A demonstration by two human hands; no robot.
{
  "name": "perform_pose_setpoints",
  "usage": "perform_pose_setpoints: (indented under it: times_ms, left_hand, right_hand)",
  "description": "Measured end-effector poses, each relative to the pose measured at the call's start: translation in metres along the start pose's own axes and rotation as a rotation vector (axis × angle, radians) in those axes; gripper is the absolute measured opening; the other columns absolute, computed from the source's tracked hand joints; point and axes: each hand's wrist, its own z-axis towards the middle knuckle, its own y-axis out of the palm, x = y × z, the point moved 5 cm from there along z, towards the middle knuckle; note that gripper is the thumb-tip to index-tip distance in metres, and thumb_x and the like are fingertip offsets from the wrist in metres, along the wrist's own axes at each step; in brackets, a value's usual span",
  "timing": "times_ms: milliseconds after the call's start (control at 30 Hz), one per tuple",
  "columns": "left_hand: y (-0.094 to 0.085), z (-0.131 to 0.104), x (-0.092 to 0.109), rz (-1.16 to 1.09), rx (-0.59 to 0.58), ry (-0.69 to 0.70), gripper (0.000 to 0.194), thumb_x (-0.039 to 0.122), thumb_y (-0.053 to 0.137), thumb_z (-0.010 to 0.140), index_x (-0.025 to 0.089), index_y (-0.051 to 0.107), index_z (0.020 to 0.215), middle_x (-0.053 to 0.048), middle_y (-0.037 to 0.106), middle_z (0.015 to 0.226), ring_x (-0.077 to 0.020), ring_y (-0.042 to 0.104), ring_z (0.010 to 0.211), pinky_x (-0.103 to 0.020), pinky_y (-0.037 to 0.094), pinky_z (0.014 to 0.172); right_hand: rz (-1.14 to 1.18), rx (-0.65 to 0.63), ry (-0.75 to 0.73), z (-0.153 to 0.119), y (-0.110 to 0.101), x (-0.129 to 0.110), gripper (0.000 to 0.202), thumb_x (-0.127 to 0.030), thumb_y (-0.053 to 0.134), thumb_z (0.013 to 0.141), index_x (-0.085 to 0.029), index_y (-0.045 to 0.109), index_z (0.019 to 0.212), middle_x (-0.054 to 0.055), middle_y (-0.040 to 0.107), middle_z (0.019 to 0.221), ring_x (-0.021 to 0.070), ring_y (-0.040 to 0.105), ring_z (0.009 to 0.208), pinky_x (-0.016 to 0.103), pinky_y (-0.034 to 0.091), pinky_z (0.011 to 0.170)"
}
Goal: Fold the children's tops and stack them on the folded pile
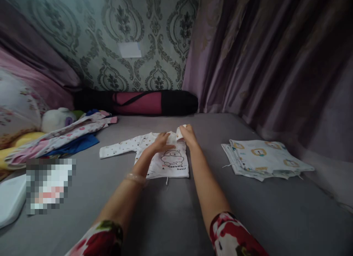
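A small white baby shirt with a cartoon face and lettering on its front lies spread on the grey bed sheet. One printed sleeve stretches out to the left. My left hand rests on the upper chest of the shirt, fingers spread. At the right shoulder, my right hand grips the other sleeve, which is bent up and in over the shirt. A short white string shows below the hem.
Folded white printed cloths lie in a stack at the right. On the left are piled clothes, a plush toy and a white flat object. A black and maroon long bag lies along the wall, beside purple curtains.
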Motion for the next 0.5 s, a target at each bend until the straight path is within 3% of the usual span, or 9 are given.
perform_pose_setpoints:
  times_ms: [67, 133, 233, 367, 433, 500]
  left_hand:
    - [-0.007, -0.023, -0.02, -0.01, 0.113, -0.051, 0.066, 0.046, 0.061, 0.081, 0.01, 0.046, 0.133, -0.022, 0.049, 0.138, -0.0327, 0.042, 0.133, -0.044, 0.033, 0.109]
    - [-0.01, -0.043, -0.035, -0.017, 0.203, -0.078, 0.056, 0.042, 0.058, 0.084, 0.013, 0.048, 0.131, -0.018, 0.055, 0.132, -0.0304, 0.048, 0.127, -0.045, 0.036, 0.107]
    - [-0.01, -0.063, -0.047, -0.017, 0.294, -0.109, 0.053, 0.037, 0.058, 0.083, 0.014, 0.048, 0.129, -0.017, 0.055, 0.131, -0.0302, 0.048, 0.126, -0.046, 0.037, 0.107]
    - [-0.009, -0.069, -0.049, -0.024, 0.334, -0.138, 0.05, 0.034, 0.057, 0.083, 0.013, 0.048, 0.128, -0.018, 0.054, 0.132, -0.03, 0.045, 0.13, -0.045, 0.034, 0.11]
    - [-0.011, -0.07, -0.049, -0.038, 0.339, -0.158, 0.049, 0.033, 0.057, 0.083, 0.015, 0.049, 0.128, -0.016, 0.054, 0.133, -0.0303, 0.043, 0.131, -0.046, 0.034, 0.111]
    - [-0.013, -0.072, -0.051, -0.055, 0.332, -0.179, 0.049, 0.033, 0.057, 0.082, 0.017, 0.049, 0.127, -0.015, 0.055, 0.133, -0.0309, 0.043, 0.132, -0.046, 0.034, 0.111]
  right_hand:
    - [-0.038, -0.041, -0.017, -0.003, 0.019, -0.001, 0.024, -0.032, 0.049, 0.086, -0.018, 0.063, 0.1, 0.005, 0.07, 0.082, 0.0202, 0.067, 0.083, 0.026, 0.052, 0.07]
    - [-0.12, -0.173, -0.08, -0.009, 0.04, -0.004, 0.029, -0.038, 0.047, 0.089, -0.019, 0.062, 0.105, 0.004, 0.071, 0.093, 0.0198, 0.066, 0.09, 0.027, 0.051, 0.078]
    - [-0.356, -0.329, -0.228, -0.021, 0.062, -0.007, 0.037, -0.039, 0.034, 0.097, -0.019, 0.06, 0.114, 0.007, 0.067, 0.114, 0.0202, 0.061, 0.107, 0.031, 0.045, 0.093]
    - [-0.596, -0.149, -0.28, -0.026, 0.059, 0.0, 0.048, -0.033, 0.029, 0.099, -0.006, 0.046, 0.136, 0.02, 0.036, 0.15, 0.0285, 0.027, 0.141, 0.045, 0.018, 0.114]
    - [-0.699, -0.077, -0.255, -0.024, 0.056, 0.01, 0.059, -0.038, 0.028, 0.1, -0.001, 0.034, 0.144, 0.022, 0.022, 0.156, 0.0303, 0.011, 0.146, 0.048, 0.007, 0.116]
    - [-0.771, -0.062, -0.23, -0.022, 0.057, 0.022, 0.066, -0.044, 0.026, 0.099, 0.002, 0.028, 0.147, 0.022, 0.018, 0.157, 0.0303, 0.008, 0.146, 0.047, 0.005, 0.116]
